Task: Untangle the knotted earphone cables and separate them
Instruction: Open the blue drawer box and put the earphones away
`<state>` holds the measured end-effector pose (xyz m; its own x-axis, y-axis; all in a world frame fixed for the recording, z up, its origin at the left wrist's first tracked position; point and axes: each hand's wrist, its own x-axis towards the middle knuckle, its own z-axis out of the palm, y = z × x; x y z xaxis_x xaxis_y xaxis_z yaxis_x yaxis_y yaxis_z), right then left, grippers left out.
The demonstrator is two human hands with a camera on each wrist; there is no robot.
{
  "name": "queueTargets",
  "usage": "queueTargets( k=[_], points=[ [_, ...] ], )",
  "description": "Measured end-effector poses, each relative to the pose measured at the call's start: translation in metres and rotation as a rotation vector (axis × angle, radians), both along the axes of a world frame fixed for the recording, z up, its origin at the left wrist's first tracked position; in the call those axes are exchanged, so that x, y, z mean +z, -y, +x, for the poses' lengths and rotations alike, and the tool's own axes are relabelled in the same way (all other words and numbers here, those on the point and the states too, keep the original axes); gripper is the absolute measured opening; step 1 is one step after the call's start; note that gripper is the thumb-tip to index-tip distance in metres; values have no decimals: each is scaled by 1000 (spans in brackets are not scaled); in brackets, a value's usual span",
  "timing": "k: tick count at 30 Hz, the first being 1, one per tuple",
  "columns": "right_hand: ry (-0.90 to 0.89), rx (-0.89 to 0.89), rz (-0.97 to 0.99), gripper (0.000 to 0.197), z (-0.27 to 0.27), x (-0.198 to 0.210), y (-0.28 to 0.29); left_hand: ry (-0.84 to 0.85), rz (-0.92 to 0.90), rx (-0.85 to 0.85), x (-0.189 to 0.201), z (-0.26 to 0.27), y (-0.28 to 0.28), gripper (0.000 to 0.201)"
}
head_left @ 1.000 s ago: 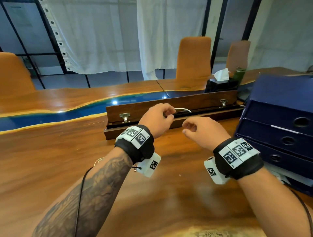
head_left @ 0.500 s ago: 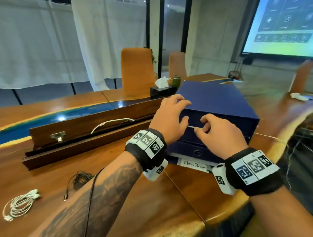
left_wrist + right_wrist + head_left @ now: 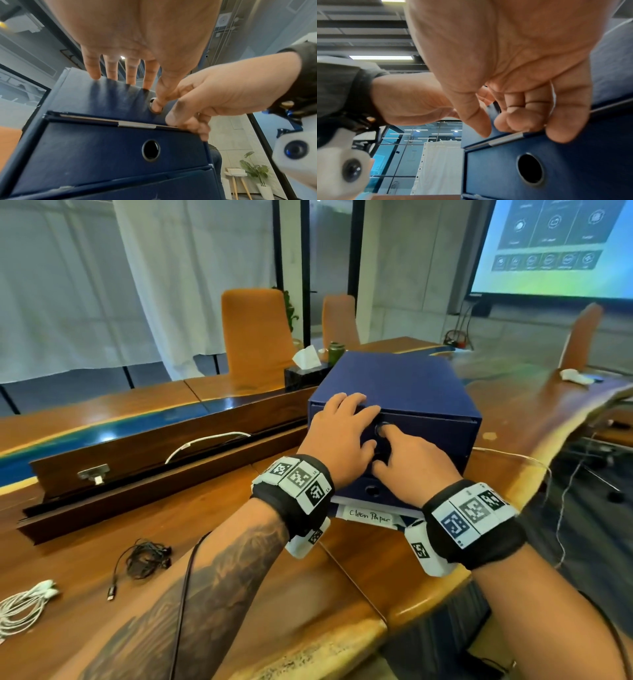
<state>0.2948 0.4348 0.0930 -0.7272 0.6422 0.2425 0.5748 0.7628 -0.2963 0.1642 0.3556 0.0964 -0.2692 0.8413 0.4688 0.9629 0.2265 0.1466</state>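
While the left hand (image 3: pixel 337 436) lay flat with straight fingers spread on the front top edge of the blue drawer box (image 3: pixel 407 381), apparently to brace it, the right hand (image 3: pixel 409 465) had its forefinger hooked into the round pull-hole of the top drawer (image 3: pixel 120 100), the other fingers curled under against the drawer's lower edge; a judgement: the drawer was about to be drawn out. Neither hand held any cable. The box looked like cloth-textured card, matte, square-cornered, with metal-ringed finger holes and a pale strip along a drawer edge. A paper label (image 3: pixel 370 517) with handwriting stuck out beneath it. The earphone cables were well apart from both hands, on the wooden table (image 3: pixel 239 594) to the left: a black tangle (image 3: pixel 145 558), thin and loosely knotted, with a plug trailing out, and a white bundle (image 3: pixel 24 606), glossy, coiled in loops, at the frame's edge. The two did not touch, so separation looked partly done; whether knots remained in the black one could not be told. Table surface was polished, warm brown.
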Motion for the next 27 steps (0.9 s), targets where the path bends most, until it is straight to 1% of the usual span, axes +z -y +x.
queueTargets(
  k=[3, 6, 7, 9, 10, 11, 13, 14, 16, 23, 27],
  points=[
    [11, 31, 26, 45, 7, 6, 13, -58, -27, 49, 3, 3, 8, 53],
    [23, 91, 88, 28, 24, 15, 26, -62, 15, 69, 6, 9, 20, 38],
    [-4, 101, 115, 23, 30, 19, 29, -60, 14, 74, 6, 12, 24, 35],
    [-133, 108, 195, 18, 42, 26, 35, -62, -4, 91, 5, 17, 30, 34],
    [-197, 109, 257, 17, 46, 29, 37, -65, -12, 99, 6, 20, 33, 34],
    [-220, 100, 319, 20, 50, 32, 38, -69, -14, 106, 8, 22, 36, 33],
    [-141, 78, 384, 34, 54, 34, 38, -64, -5, 114, 13, 27, 41, 30],
    [-86, 66, 383, 35, 55, 35, 39, -57, -3, 118, 15, 29, 45, 28],
    [-28, 57, 355, 29, 59, 36, 43, -47, -7, 121, 19, 34, 53, 27],
    [-96, 54, 302, 16, 72, 37, 63, -12, -30, 90, 25, 48, 85, 24],
    [-73, 82, 269, 16, 80, 38, 76, -16, -21, 77, 25, 55, 100, 25]
  ],
)
